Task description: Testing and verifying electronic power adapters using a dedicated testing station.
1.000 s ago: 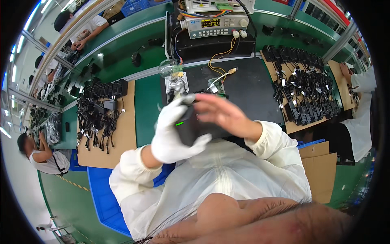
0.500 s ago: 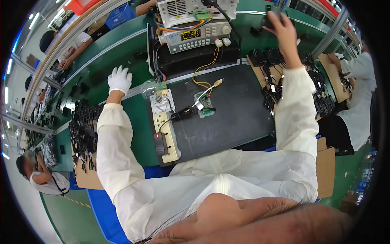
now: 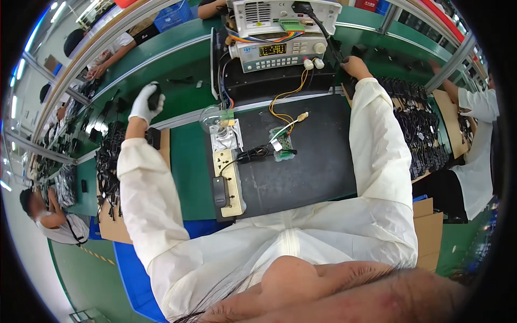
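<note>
My left hand point(image 3: 144, 106), in a white glove, is closed around a small black adapter point(image 3: 155, 97) above the green bench on the left. My bare right hand point(image 3: 355, 69) reaches to the right side of the stacked instruments, its fingers curled; what they hold, if anything, I cannot make out. Between my arms lies a black mat point(image 3: 301, 177). On it are a small green circuit board point(image 3: 284, 145) and a white-tipped cable point(image 3: 289, 128). A cream power strip point(image 3: 231, 188) at the mat's left edge carries a plugged-in black adapter point(image 3: 219, 192). Beside it stands a glass bulb point(image 3: 214, 118).
A bench instrument with a lit display point(image 3: 283, 53) stands under another grey unit point(image 3: 285, 19). Bundles of black adapters with cables lie on cardboard at left point(image 3: 110, 161) and right point(image 3: 417, 129). A metal frame post point(image 3: 452, 59) rises at right. Co-workers sit on both sides.
My left hand, flat on the bench before, now grips a black adapter. My right hand has drawn back from the far right bench, in beside the instruments. The view has shifted slightly.
</note>
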`<state>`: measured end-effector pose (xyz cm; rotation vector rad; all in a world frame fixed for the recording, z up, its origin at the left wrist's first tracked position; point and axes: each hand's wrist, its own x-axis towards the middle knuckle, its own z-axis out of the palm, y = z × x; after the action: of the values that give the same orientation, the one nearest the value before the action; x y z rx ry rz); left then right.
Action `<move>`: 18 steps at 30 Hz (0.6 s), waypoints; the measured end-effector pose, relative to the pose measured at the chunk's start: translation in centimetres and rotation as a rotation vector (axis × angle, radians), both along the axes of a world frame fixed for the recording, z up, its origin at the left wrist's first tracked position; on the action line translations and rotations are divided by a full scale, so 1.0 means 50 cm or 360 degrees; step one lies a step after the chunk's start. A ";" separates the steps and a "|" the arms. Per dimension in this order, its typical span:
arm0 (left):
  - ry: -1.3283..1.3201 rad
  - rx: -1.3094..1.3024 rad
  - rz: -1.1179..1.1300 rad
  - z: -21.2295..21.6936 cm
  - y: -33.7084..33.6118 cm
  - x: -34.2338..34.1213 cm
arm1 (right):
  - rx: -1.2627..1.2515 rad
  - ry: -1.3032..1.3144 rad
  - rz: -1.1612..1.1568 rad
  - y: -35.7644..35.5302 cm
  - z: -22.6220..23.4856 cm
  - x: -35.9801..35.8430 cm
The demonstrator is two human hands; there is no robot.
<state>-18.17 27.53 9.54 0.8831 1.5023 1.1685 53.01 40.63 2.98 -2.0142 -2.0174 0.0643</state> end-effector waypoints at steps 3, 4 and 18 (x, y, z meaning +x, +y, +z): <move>-0.0416 0.0425 -0.0048 0.141 -0.151 0.080 | 0.1004 0.0338 0.0027 -0.058 0.067 -0.043; -0.0480 0.0614 -0.0123 0.173 -0.199 0.114 | 0.1009 0.0340 0.0029 -0.091 0.096 -0.064; -0.1133 0.0972 -0.1258 0.271 -0.541 0.438 | 0.0236 0.1401 0.1956 -0.654 0.219 -0.539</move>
<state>3.74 0.47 23.10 1.1411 0.1512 1.1401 26.08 7.93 13.94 -0.2466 -2.1085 0.8239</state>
